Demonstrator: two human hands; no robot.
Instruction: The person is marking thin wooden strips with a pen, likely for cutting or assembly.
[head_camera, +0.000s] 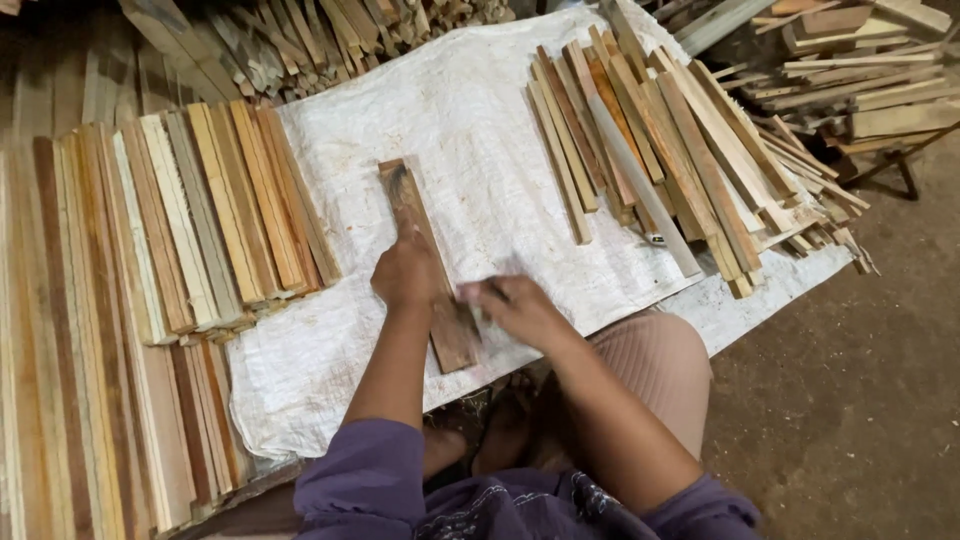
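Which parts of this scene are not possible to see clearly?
- Head view: right hand is motion-blurred; anything in it is unreadable.
- Left hand covers the middle of the wood strip.
- Left strip stack is cut off by the frame edge.

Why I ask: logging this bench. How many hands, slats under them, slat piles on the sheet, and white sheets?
Hands: 2, left hand, right hand
Slat under hands: 1
Slat piles on sheet: 2
White sheet: 1
Total: 6
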